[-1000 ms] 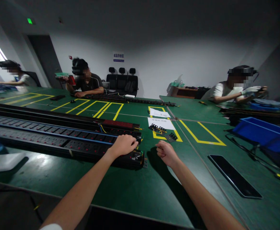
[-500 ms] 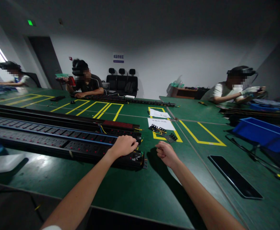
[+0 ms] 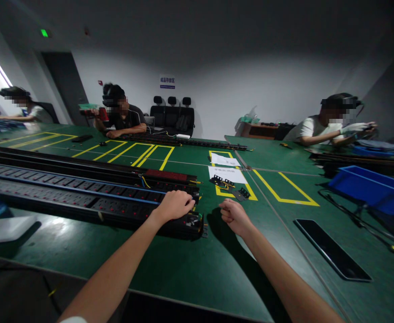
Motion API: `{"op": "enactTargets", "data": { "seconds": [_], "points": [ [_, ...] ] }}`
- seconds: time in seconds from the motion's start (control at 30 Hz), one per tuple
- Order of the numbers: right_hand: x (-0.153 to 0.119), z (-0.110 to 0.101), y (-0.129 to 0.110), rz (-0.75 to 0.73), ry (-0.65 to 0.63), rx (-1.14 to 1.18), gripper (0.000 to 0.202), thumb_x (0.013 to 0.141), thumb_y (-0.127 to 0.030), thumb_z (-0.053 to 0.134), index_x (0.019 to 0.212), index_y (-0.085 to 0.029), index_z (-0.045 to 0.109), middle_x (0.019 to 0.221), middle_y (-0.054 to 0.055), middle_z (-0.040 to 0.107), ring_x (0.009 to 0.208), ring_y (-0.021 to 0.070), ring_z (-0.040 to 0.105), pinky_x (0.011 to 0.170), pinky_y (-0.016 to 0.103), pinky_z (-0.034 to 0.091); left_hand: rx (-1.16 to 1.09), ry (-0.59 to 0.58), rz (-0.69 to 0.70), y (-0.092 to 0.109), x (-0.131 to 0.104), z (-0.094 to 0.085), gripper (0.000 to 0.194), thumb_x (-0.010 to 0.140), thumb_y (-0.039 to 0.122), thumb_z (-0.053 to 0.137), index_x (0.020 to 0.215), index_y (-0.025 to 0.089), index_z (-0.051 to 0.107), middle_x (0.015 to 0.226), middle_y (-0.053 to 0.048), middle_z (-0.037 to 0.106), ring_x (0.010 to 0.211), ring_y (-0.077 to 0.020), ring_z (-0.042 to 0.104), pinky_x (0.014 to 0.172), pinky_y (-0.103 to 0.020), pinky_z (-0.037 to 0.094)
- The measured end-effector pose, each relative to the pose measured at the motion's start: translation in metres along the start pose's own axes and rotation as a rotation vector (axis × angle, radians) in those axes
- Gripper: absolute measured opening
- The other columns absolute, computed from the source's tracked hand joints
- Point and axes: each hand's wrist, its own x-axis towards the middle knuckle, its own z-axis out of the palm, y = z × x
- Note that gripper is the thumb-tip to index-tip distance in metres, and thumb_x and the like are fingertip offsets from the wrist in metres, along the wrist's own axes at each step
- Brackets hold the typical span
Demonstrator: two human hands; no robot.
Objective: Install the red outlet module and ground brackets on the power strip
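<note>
My left hand (image 3: 175,205) lies over the right end of a long black power strip (image 3: 123,211) with rows of sockets and small red marks. Its fingers bend down over the strip, their tips partly hidden. Loose wires show in the strip's end beside a small metal bracket (image 3: 205,230). To the right, apart from the strip, my right hand (image 3: 234,216) is held above the table with its fingers curled closed; what is inside, if anything, is hidden. Several black perforated brackets (image 3: 239,194) lie just beyond my right hand, by a white paper sheet (image 3: 227,174).
More long black strips (image 3: 65,161) lie behind the first on the green table (image 3: 170,269). A phone (image 3: 331,249), a blue bin (image 3: 372,190) and black cables (image 3: 348,213) are at right. At left sits a white object (image 3: 6,229). Several people work across the table.
My hands and the strip look the same. The view has shifted very slightly, and the gloved hands of the person at the right have moved a little.
</note>
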Motion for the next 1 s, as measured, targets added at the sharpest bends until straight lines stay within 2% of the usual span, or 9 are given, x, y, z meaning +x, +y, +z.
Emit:
{"op": "enactTargets", "data": {
  "seconds": [0.6,1.0],
  "points": [
    [-0.0023,0.0002,-0.0019,0.011,-0.013,-0.013,0.046,0.057,-0.012,0.073,0.066,-0.025,0.030,0.050,-0.014,0.028,0.035,0.0013,0.020,0.032,0.014,0.012,0.038,0.005,0.022,0.0006,0.0002,-0.0009,0.040,0.102,0.041,0.044,0.085,0.020,0.074,0.090,-0.008,0.076,0.084,-0.0267,0.072,0.072,-0.035,0.052],
    [-0.0032,0.0016,-0.0028,0.010,-0.018,-0.021,0.044,0.057,-0.012,0.071,0.067,-0.025,0.030,0.050,-0.015,0.027,0.036,0.0007,0.019,0.033,0.015,0.009,0.050,-0.004,0.017,0.0009,0.0004,-0.0012,0.041,0.102,0.041,0.043,0.086,0.019,0.074,0.092,-0.008,0.076,0.085,-0.0252,0.072,0.073,-0.033,0.052]
  ]
}}
